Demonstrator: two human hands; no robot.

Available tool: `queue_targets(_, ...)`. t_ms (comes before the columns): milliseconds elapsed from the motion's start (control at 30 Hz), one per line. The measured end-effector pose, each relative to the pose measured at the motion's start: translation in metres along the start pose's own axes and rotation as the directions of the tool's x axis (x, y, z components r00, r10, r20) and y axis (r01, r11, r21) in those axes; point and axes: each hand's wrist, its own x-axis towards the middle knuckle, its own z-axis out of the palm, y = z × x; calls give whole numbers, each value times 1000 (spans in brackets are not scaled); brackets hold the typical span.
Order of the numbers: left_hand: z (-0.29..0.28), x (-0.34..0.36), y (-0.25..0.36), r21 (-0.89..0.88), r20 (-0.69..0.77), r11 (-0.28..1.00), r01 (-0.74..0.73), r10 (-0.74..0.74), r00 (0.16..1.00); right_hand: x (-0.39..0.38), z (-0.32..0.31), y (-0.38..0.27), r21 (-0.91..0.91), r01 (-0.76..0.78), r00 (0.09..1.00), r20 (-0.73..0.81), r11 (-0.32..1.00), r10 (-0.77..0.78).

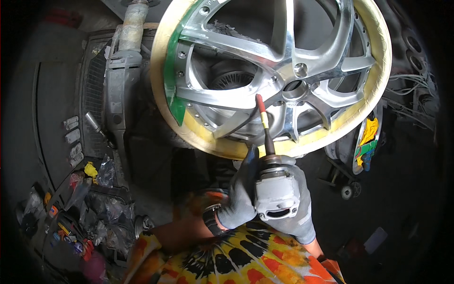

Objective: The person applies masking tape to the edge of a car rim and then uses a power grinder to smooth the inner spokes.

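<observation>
A silver multi-spoke alloy wheel (227,98) fills the upper middle, its lip covered with yellowish masking tape (338,132) and green tape (170,90) on the left. Both my hands wear grey gloves. My left hand (236,201) is closed against the left side of a grey-white die grinder (278,191), and my right hand (303,215) wraps its right side. From the grinder a dark shaft runs up to a red, pointed tip (260,104). That tip lies over a spoke near the hub; whether it touches cannot be told.
A grey upright machine part (116,94) stands left of the wheel. Bags and clutter (106,208) lie at lower left. On the right are another wheel with yellow and green covering (366,146), a small caster (347,190) and loose cables (406,87).
</observation>
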Motion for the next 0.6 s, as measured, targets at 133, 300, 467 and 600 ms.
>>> queue_targets(133, -6, -18, 29, -291, 105, 935, 205, -181, 978, -7, 14, -8, -37, 22, 998, 58, 999, -20)
queue_targets(300, -28, -36, 43, 23, 13, 992, 125, -125, 992, 0, 31, -14, 117, -9, 996, 85, 993, -1)
queue_targets(467, -43, -31, 33, -638, 295, 732, 239, -54, 954, 5, 36, -12, 180, 13, 991, 132, 984, -37)
queue_targets(600, -18, -28, 35, -401, 108, 885, 237, -211, 972, -4, 22, 0, 99, 5, 993, 119, 995, -17)
